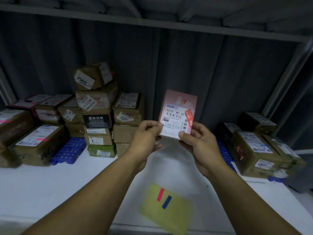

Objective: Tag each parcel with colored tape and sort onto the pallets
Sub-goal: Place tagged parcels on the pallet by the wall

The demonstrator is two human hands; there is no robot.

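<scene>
Head: parcel (pixel 177 107) between left hand (pixel 147 135), right hand (pixel 199 142).

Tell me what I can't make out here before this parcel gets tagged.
Head view only:
- pink parcel: the label's small print is too small to read; the lower corners are covered by the left hand and right hand.
- yellow sheet with two tape strips: blurred.
- left pallet and right pallet: mostly hidden under boxes.
- parcel's back: faces away.
</scene>
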